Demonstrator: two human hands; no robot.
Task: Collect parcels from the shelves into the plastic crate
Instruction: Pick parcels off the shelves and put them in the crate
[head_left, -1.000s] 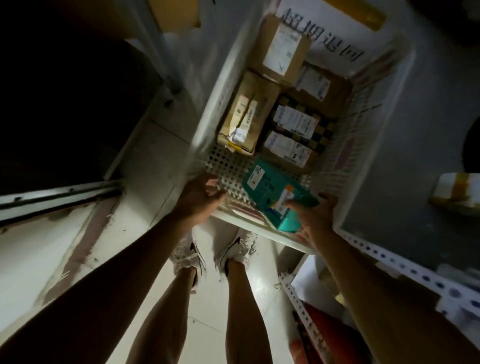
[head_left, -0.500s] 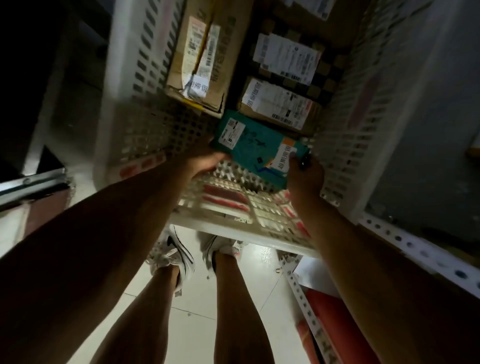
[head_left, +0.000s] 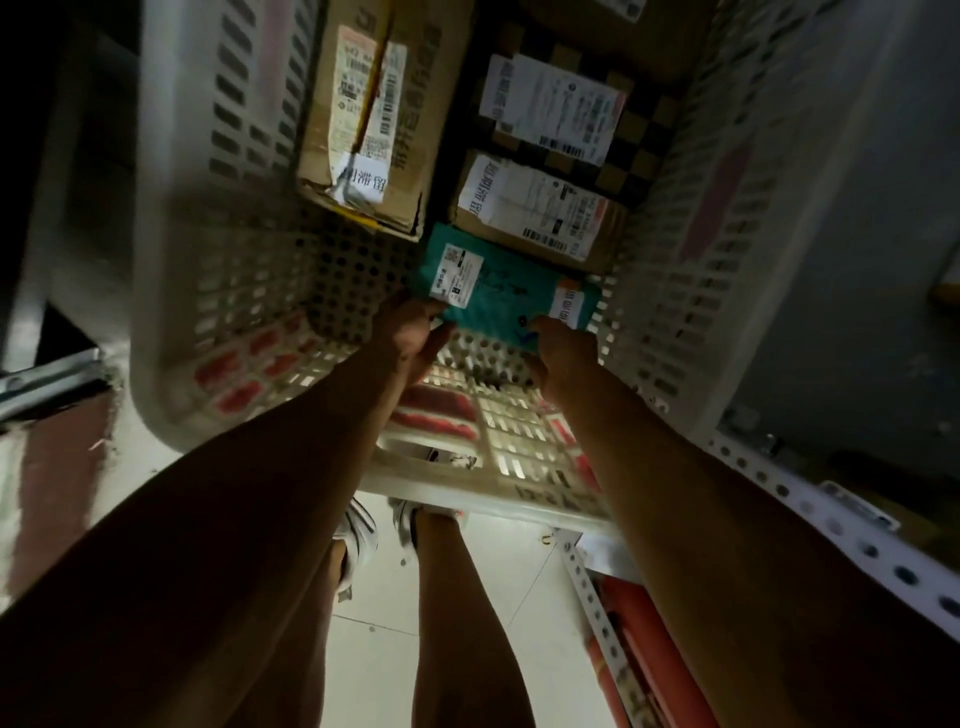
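teal parcel (head_left: 506, 291) going flat onto the plastic crate (head_left: 228, 291) floor
left hand (head_left: 415, 332) and right hand (head_left: 558, 345) each grip a near corner, likely to seat it snugly beside the brown boxes (head_left: 540, 213).

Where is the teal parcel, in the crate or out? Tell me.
In. The teal parcel lies flat on the crate floor beside the cardboard boxes; left hand and right hand touch its near edge.
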